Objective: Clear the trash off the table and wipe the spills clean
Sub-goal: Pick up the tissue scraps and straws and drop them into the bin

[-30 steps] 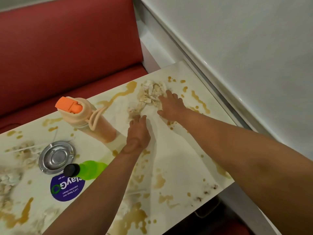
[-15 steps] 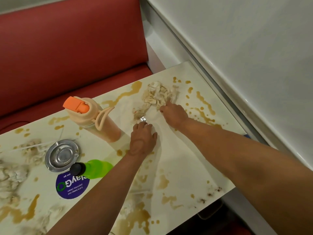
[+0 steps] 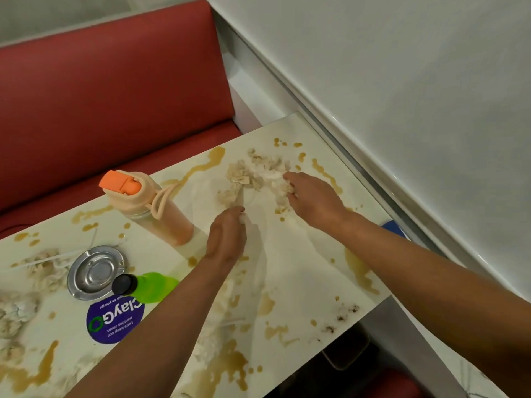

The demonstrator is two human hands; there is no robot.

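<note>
While the right hand (image 3: 311, 201) is curled into the soggy tissue heap (image 3: 255, 175) lying just beyond it, a tissue scrap (image 3: 242, 219) is pinched by the nearer-in left hand (image 3: 227, 237), with the heap stretched crosswise ahead of both.

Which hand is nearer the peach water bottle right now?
Left. The left hand lies just right of the peach water bottle, near its base, not touching. The right hand is farther right, in the soggy tissue pile.
</note>
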